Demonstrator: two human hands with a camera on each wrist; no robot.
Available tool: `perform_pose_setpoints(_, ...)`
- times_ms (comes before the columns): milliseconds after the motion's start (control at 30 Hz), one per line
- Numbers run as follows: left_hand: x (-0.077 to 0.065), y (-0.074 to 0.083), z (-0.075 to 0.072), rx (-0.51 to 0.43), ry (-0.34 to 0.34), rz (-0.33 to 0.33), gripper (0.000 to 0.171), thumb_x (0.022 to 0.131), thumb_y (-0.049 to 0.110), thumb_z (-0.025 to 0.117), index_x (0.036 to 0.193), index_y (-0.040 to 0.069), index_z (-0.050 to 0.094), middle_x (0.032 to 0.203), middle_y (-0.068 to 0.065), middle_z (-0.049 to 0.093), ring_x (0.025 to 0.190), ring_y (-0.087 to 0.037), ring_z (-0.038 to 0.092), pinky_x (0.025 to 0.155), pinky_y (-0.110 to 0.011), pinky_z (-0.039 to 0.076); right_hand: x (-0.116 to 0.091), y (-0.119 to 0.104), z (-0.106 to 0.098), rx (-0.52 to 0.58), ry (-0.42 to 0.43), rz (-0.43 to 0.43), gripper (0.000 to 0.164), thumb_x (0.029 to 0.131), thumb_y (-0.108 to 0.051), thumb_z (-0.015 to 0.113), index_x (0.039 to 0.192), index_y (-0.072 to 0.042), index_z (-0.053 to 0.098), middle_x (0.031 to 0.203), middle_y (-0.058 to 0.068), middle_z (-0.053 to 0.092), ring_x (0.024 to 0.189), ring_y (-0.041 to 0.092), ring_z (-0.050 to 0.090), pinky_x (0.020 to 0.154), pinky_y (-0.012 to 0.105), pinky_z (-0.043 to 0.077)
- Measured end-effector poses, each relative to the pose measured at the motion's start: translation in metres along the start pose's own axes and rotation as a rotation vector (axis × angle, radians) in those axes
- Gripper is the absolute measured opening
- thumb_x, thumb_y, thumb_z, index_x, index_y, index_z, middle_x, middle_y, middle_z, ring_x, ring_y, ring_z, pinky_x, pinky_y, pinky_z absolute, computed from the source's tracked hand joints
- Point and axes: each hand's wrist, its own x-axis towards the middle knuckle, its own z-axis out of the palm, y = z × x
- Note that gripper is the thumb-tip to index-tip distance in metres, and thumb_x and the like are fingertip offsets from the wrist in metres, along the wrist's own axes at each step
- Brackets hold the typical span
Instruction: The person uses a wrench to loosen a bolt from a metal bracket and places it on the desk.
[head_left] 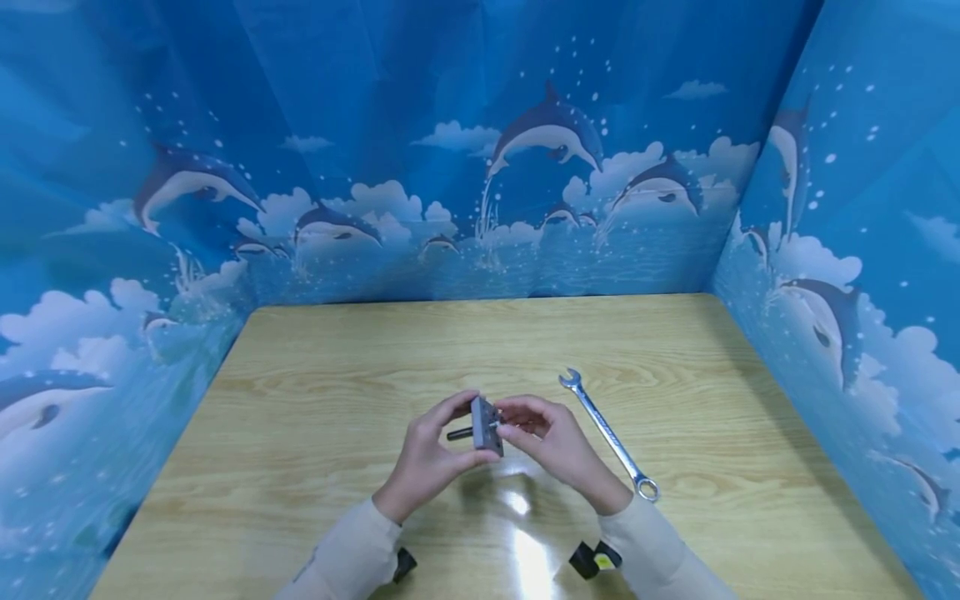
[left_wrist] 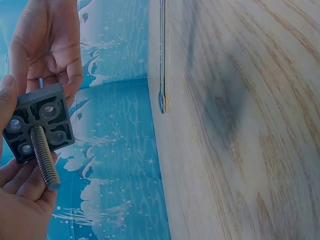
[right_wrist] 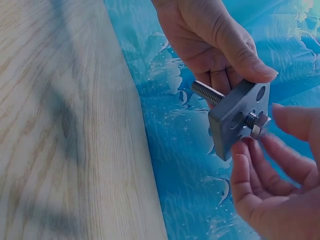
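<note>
Left hand grasps square grey four-holed plate by edges; right hand at silver threaded metal bolt, cannot tell whether pinching.

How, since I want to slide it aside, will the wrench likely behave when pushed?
The wrench should be stiff and perhaps heavy for its size, as it looks like shiny metal. It probably won't roll, since it lies flat on the table. Pushed at one end, it may swivel, being long and thin.
</note>
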Motion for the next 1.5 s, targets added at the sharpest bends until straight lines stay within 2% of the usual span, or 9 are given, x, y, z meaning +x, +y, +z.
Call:
perform_pose_setpoints(100,-0.0003,-0.0005,0.0003,0.001,0.004,0.002,0.078,0.067,0.029,0.085,0.133,0.007,0.051,0.128,-0.01,0.061,0.115,-0.018,0.06,0.102,-0.033,0.048,0.0007,0.001,-0.0012,-0.002,0.027,0.057,0.032,0.09,-0.021,0.067,0.115,-0.001,0.064,0.107,0.013,0.068,0.094,0.022,0.064,0.084,0.027,0.056)
perform_pose_setpoints(233,-0.0007,-0.0023,0.0014,0.01,0.011,0.018,0.078,0.066,0.029,0.085,0.133,0.008,0.052,0.128,-0.008,0.061,0.114,-0.019,0.061,0.101,-0.033,0.049,0.0008,0.0015,-0.0015,0.01,0.019,0.107,0.028,0.09,-0.023,0.068,0.109,-0.002,0.067,0.107,0.014,0.069,0.092,0.026,0.065,0.081,0.027,0.057)
perform_pose_setpoints(367,-0.0006,-0.0031,0.0025,0.018,0.009,0.028,0.077,0.067,0.029,0.085,0.133,0.009,0.052,0.128,-0.007,0.061,0.114,-0.019,0.061,0.101,-0.032,0.05,0.0005,0.0001,0.0,0.026,0.019,0.141,0.029,0.088,-0.024,0.07,0.107,-0.002,0.068,0.104,0.014,0.069,0.09,0.033,0.065,0.08,0.032,0.059)
perform_pose_setpoints(500,-0.0003,-0.0039,0.0035,0.023,0.007,0.046,0.077,0.067,0.029,0.085,0.133,0.007,0.052,0.127,-0.009,0.061,0.113,-0.021,0.061,0.1,-0.033,0.05,0.0002,-0.002,0.001,0.016,0.025,0.161,0.029,0.087,-0.025,0.071,0.106,-0.002,0.068,0.099,0.012,0.07,0.084,0.028,0.065,0.077,0.036,0.06)
perform_pose_setpoints(600,-0.0006,-0.004,0.0039,0.03,0.005,0.05,0.076,0.067,0.029,0.084,0.133,0.007,0.052,0.127,-0.008,0.061,0.113,-0.021,0.061,0.1,-0.034,0.05,-0.0001,-0.0029,0.002,0.01,0.031,0.174,0.03,0.086,-0.025,0.072,0.105,-0.002,0.068,0.097,0.011,0.07,0.081,0.025,0.065,0.074,0.033,0.06)
perform_pose_setpoints(800,-0.0019,-0.0029,0.0026,0.03,0.001,0.033,0.077,0.067,0.029,0.085,0.133,0.008,0.051,0.127,-0.006,0.061,0.113,-0.02,0.061,0.101,-0.034,0.05,0.0002,-0.0008,0.0017,0.001,0.007,0.136,0.029,0.084,-0.015,0.073,0.111,-0.005,0.068,0.108,0.012,0.069,0.09,0.022,0.065,0.079,0.025,0.058)
perform_pose_setpoints(1133,-0.0026,-0.0031,0.0016,0.025,0.001,0.023,0.076,0.068,0.03,0.084,0.133,0.008,0.052,0.126,-0.008,0.062,0.113,-0.021,0.061,0.1,-0.034,0.051,-0.0002,0.0014,0.0003,0.004,-0.025,0.041,0.029,0.084,-0.008,0.071,0.112,-0.004,0.066,0.111,0.013,0.067,0.094,0.022,0.064,0.083,0.027,0.057)
perform_pose_setpoints(1300,-0.0021,-0.0037,0.0019,0.022,0.008,0.031,0.077,0.067,0.029,0.085,0.133,0.008,0.051,0.127,-0.007,0.061,0.114,-0.021,0.061,0.1,-0.034,0.05,-0.0004,0.0033,0.0007,-0.002,0.002,0.072,0.033,0.088,-0.021,0.069,0.117,-0.005,0.064,0.107,0.01,0.068,0.094,0.019,0.064,0.085,0.028,0.056)
perform_pose_setpoints(1500,-0.0017,-0.0034,0.0022,0.026,0.015,0.012,0.078,0.065,0.03,0.085,0.133,0.01,0.052,0.128,-0.005,0.061,0.114,-0.017,0.061,0.101,-0.032,0.049,0.001,0.0041,-0.0001,0.017,-0.004,0.126,0.028,0.093,-0.024,0.063,0.108,-0.001,0.067,0.097,0.014,0.07,0.084,0.021,0.064,0.078,0.035,0.058)
